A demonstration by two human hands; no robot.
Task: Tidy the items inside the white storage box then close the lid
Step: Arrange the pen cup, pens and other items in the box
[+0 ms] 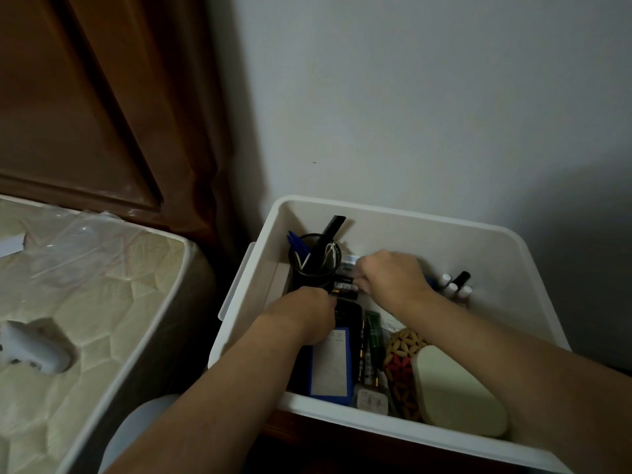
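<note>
The white storage box stands open against the wall. Inside at the back left is a black mesh pen cup with blue pens, a comb and a white cable. Several batteries lie beside the cup. My left hand reaches down in front of the cup, fingers curled and hidden. My right hand has its fingers curled at the batteries; the exact grip is hidden. A blue-edged flat pack, a green tube, a woven patterned pouch and a pale oval case fill the front.
Small white-capped bottles stand at the box's right side. A mattress lies to the left, with a white adapter and clear plastic wrap on it. A brown wooden headboard rises behind it. No lid can be made out.
</note>
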